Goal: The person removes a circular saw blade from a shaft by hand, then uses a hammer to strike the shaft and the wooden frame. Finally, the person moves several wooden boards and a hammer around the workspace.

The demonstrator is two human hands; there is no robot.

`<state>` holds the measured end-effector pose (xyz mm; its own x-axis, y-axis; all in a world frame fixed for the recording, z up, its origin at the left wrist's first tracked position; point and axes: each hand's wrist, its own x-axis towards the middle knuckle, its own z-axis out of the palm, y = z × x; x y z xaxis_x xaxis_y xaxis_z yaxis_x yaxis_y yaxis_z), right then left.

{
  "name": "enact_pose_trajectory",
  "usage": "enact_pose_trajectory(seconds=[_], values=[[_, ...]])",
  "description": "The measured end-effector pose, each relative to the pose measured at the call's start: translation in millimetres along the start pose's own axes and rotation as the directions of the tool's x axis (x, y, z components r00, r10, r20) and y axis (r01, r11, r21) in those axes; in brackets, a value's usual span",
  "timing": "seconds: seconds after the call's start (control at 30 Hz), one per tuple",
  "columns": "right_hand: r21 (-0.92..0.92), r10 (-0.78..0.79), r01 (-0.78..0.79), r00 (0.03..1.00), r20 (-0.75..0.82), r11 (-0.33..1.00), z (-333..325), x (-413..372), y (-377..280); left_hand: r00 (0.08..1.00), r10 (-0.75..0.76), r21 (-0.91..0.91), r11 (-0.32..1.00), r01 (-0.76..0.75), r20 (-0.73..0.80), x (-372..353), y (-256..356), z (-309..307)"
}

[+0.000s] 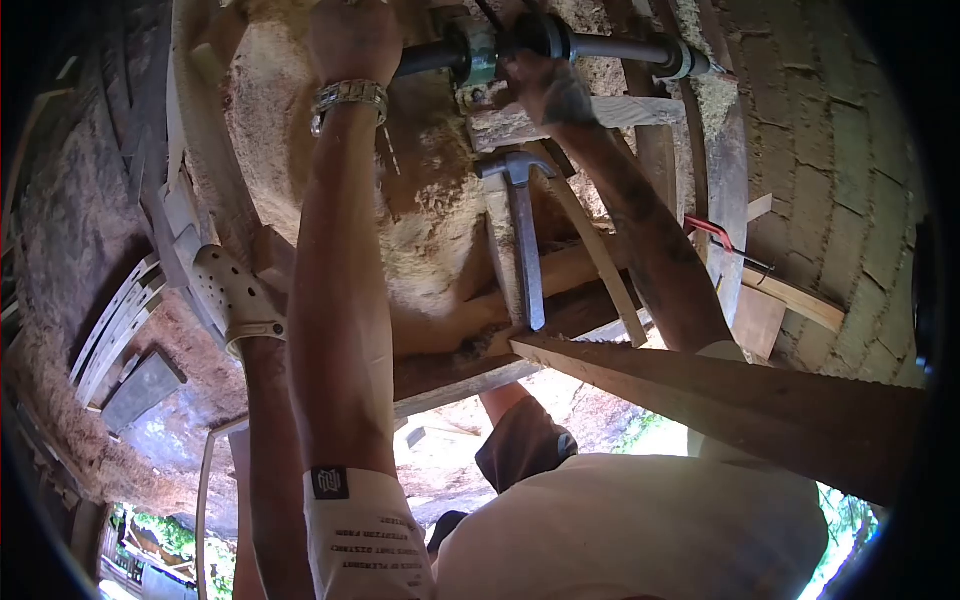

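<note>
A metal shaft with dark wheels and a greenish fitting lies across a wooden frame at the top. My left hand, with a metal watch on its wrist, is at the shaft's left end; its fingers are hidden. Against the middle wheel, my right hand has its fingers bent and pressed together, on something too small to make out. Below the right hand, a claw hammer rests on the frame, head toward the shaft. Sawdust covers the wood around it.
A long wooden board slants to the lower right. On the right are a red clamp or saw frame, wood offcuts and a brick surface. A foot in a perforated clog and stacked wood strips are at left.
</note>
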<state>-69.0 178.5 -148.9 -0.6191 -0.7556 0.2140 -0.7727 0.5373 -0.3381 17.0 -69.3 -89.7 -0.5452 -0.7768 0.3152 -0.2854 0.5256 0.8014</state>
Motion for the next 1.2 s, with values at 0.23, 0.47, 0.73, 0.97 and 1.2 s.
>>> enact_pose_trajectory(seconds=[0.23, 0.47, 0.73, 0.97, 1.2], values=[[-0.247, -0.016, 0.022, 1.0, 0.024, 0.969, 1.5, 4.5, 8.5, 0.969, -0.198, 0.046, 0.98, 0.193, 0.151, 1.2, 20.4, -12.7], [-0.178, -0.011, 0.001, 0.998, -0.056, 0.984, 24.1, -8.8, 0.7, 1.0, -0.016, 0.076, 0.997, 0.014, 0.018, -1.6, 3.8, -1.5], [-0.594, -0.34, 0.147, 0.913, -0.227, 0.791, 65.6, -16.0, 1.9, 0.987, -0.154, 0.038, 0.988, 0.153, 0.044, -4.4, 31.7, -14.4], [-0.396, -0.165, 0.004, 0.913, -0.374, 0.918, 72.9, -15.3, -28.3, 0.995, -0.091, 0.012, 0.996, 0.091, 0.038, -5.1, 21.8, -9.5], [-0.01, 0.376, -0.38, 0.918, -0.122, 0.925, 68.5, -8.5, -47.1, 0.995, -0.086, 0.046, 0.995, 0.083, 0.059, -0.8, 14.7, -3.1]])
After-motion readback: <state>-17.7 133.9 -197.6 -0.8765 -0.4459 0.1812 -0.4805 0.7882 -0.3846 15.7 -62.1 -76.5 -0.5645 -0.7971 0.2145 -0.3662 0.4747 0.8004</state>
